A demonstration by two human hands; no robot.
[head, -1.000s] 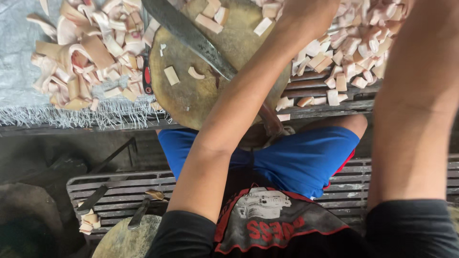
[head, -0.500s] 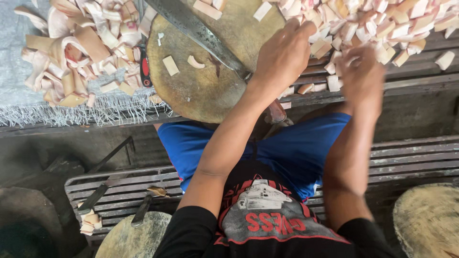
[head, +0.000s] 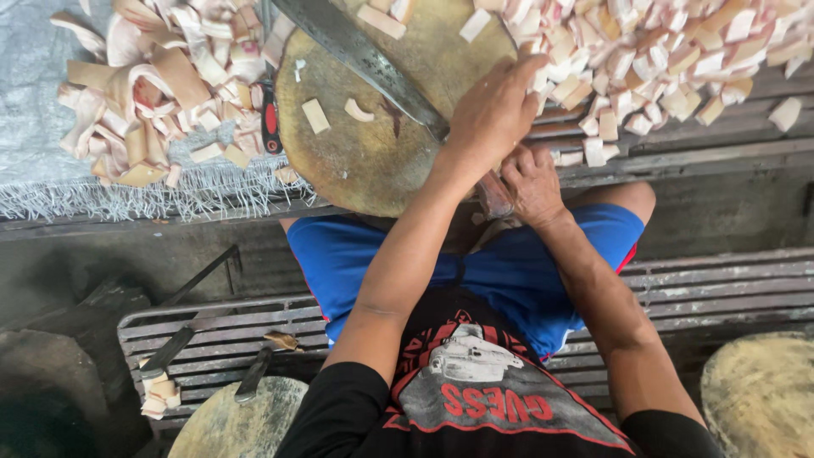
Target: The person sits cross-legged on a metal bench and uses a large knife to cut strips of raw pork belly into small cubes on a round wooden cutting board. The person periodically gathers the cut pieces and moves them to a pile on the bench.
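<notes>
Head view: left hand (head: 492, 114) closes its fingers around the handle end of the big cleaver (head: 360, 59) at the near-right edge of the round wooden chopping block (head: 365, 161). The blade's long axis runs up-left from that hand across the block. Right hand (head: 530, 182) sits just beside and below, fingers curled on something pale, can't tell what. Heap of cut pieces (head: 670, 51) lies to the right, nearer the right hand.

Black printed T-shirt (head: 475, 399), blue shorts (head: 509, 271), bare forearms.
</notes>
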